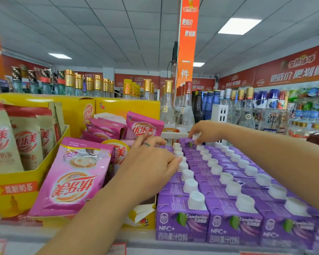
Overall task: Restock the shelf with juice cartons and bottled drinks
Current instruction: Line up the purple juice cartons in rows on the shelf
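Observation:
Purple juice cartons with white screw caps stand in three rows on the top shelf, running from the front edge to the back. My right hand reaches to the far end of the middle row and pinches the top of the rearmost carton at its cap. My left hand lies against the left row, its fingertips touching the white caps about halfway back, fingers fairly straight.
Pink milk-tea pouches lean in yellow display boxes left of the cartons. Clear liquor bottles with gold and red caps stand behind the shelf. An orange banner hangs above. The shelf's front edge runs along the bottom.

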